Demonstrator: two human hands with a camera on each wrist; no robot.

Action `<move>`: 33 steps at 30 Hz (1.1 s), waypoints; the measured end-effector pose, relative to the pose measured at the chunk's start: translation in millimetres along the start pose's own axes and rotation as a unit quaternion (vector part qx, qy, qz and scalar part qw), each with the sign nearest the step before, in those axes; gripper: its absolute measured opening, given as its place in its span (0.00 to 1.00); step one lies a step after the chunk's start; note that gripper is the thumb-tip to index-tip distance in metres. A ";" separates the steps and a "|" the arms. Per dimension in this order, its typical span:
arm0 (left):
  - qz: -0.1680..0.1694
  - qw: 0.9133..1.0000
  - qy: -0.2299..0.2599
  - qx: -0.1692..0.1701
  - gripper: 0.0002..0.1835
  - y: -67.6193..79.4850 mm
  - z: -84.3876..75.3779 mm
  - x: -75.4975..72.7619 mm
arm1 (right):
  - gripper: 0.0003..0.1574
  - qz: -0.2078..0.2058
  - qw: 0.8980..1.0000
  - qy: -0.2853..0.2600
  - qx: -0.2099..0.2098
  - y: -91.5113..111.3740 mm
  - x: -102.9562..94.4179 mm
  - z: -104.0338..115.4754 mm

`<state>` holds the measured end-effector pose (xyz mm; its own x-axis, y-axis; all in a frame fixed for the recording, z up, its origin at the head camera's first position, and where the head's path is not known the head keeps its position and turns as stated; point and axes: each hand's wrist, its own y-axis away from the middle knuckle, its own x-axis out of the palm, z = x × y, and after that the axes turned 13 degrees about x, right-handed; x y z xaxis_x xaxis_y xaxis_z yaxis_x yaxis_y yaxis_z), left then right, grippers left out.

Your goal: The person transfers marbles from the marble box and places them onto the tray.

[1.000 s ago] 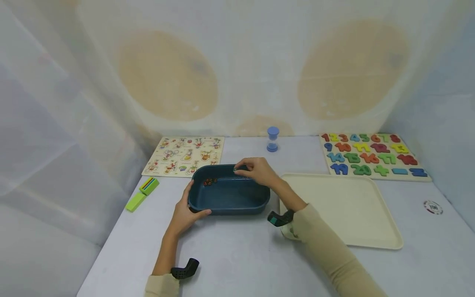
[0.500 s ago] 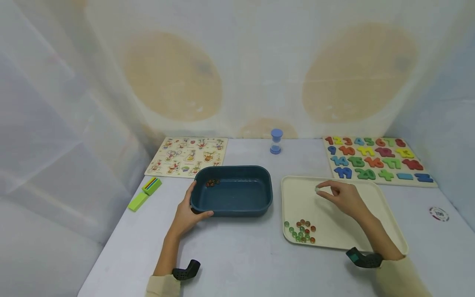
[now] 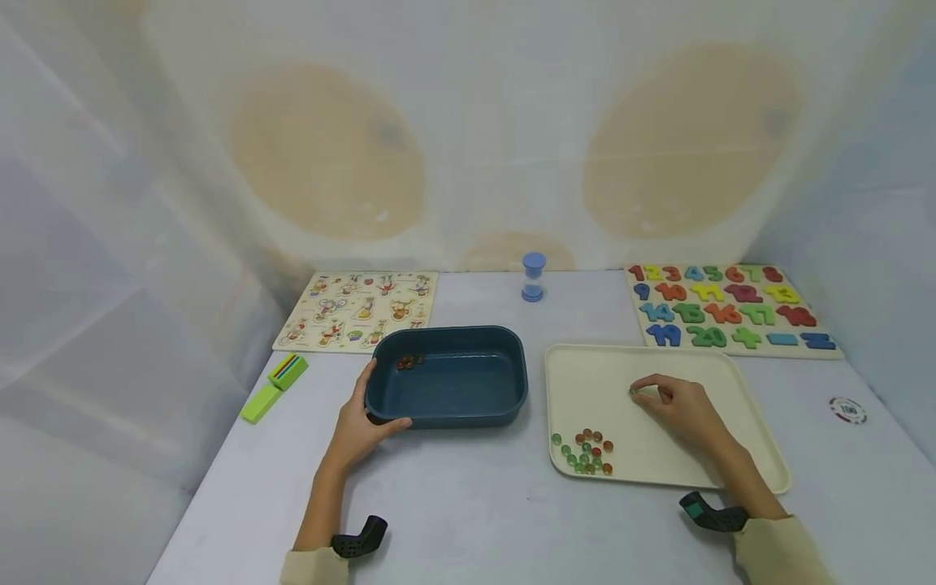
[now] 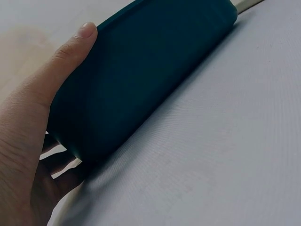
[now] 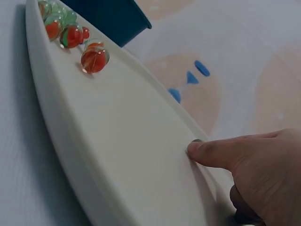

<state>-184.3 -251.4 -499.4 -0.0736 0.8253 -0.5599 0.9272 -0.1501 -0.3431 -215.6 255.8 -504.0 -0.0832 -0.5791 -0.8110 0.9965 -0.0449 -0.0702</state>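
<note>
My left hand (image 3: 358, 431) grips the left end of a dark blue plastic tub (image 3: 468, 378), thumb on its front wall and fingers along the end. Several reddish-brown marbles (image 3: 409, 362) lie in the tub's far left corner. Over the middle of a cream tray (image 3: 585, 378), my right hand (image 3: 686, 413) pinches a small greenish marble (image 3: 633, 391) between thumb and index finger. In the right wrist view the thumb mostly hides that marble. Several green and orange-red glass marbles (image 5: 95, 59) sit together in the tray's near left corner.
A number puzzle board (image 3: 731, 313) lies behind the tray, and a picture puzzle board (image 3: 358, 309) behind the tub. A blue sand timer (image 3: 533, 276) stands between them. Two light green blocks (image 3: 261, 404) lie at left; a round chip (image 3: 848, 410) is at right.
My right hand has moved from above the tub to the right over the tray, then lower, with the marble between its fingertips. My left hand stays on the tub.
</note>
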 end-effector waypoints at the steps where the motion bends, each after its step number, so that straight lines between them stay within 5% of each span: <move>1: 0.001 1.000 0.001 -0.002 0.57 0.1 -0.8 -0.3 | 0.15 -0.003 1.000 0.002 -0.004 0.1 0.7 -0.1; 11: 0.008 1.000 0.010 0.002 0.55 0.6 -37.1 -3.2 | 0.25 -0.014 1.000 0.004 -0.005 6.8 -4.3 -1.5; 18: 0.004 1.000 0.003 0.006 0.57 -2.8 -2.1 7.0 | 0.22 -0.071 0.995 -0.037 -0.054 11.1 -10.0 15.2; 21: 0.002 1.000 0.002 0.004 0.57 -3.6 -1.6 7.2 | 0.19 -0.068 0.990 -0.071 -0.097 13.1 -6.3 42.7; 26: 0.003 1.000 0.003 0.008 0.58 -1.7 -2.1 5.5 | 0.17 0.016 0.982 -0.102 -0.157 9.9 16.7 109.4; 33: 0.000 1.000 -0.013 0.004 0.58 3.1 -1.5 1.2 | 0.17 0.077 0.962 -0.083 -0.250 -26.9 54.1 210.7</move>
<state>-180.9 -250.0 -500.0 -0.0827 0.8104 -0.5800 0.9243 -0.1551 -0.3487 -246.0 54.1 -423.7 0.1083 -0.6721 -0.7325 0.8672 0.4241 -0.2609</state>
